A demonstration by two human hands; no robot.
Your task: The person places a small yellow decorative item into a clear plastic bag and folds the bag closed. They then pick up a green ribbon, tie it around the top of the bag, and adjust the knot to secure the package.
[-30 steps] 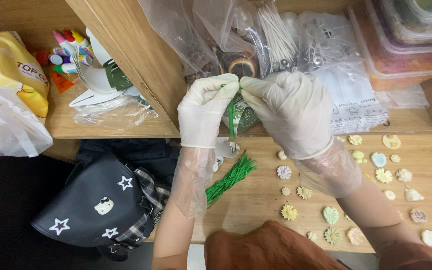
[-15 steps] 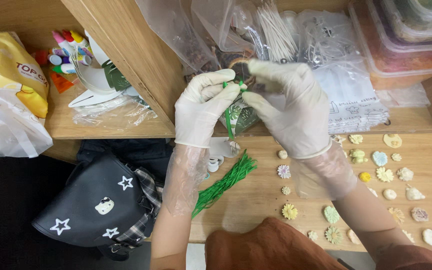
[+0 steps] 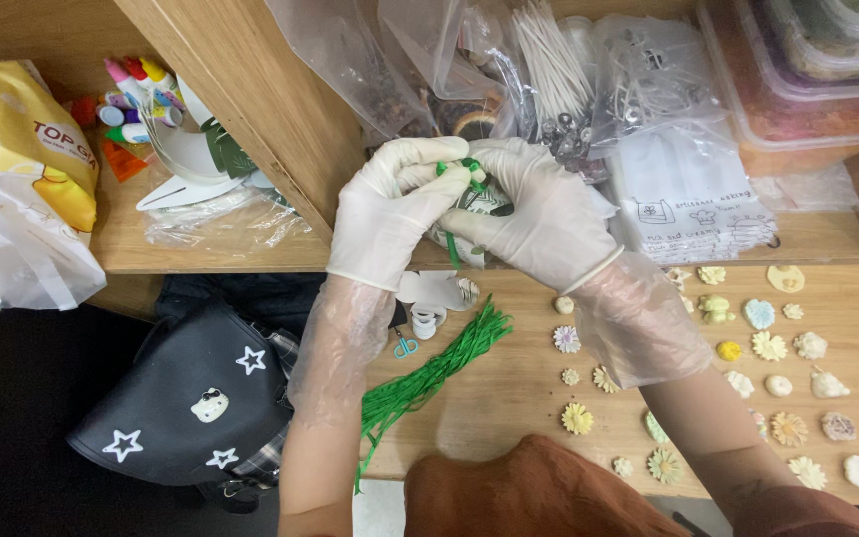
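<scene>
Both gloved hands meet above the back edge of the worktop (image 3: 509, 398), just in front of a wooden shelf (image 3: 251, 89). The left hand (image 3: 385, 214) and the right hand (image 3: 539, 214) each have their grip closed to a fingertip pinch on a green strip (image 3: 461, 171), held between them at the top of the hands; a length of it hangs down between the palms. What the strip is wound on is mostly hidden behind the fingers (only a dark, patterned patch shows).

Below the hands lies a bundle of green strips (image 3: 429, 373), slanting across the worktop, with small blue scissors (image 3: 406, 346) and white tape rolls (image 3: 429, 320) just beside its upper end. To the right, small moulded flowers (image 3: 768, 343) in cream, yellow, blue and pink are spread out, well apart from the bundle.

Behind the hands, clear plastic bags (image 3: 569, 70) of white sticks and metal bits crowd the shelf opening, and stacked plastic tubs (image 3: 807, 89) stand at the right. At the left are a yellow snack bag (image 3: 12, 139), coloured tubes (image 3: 131, 94), and a black bag with white stars (image 3: 186, 398) hanging below.
</scene>
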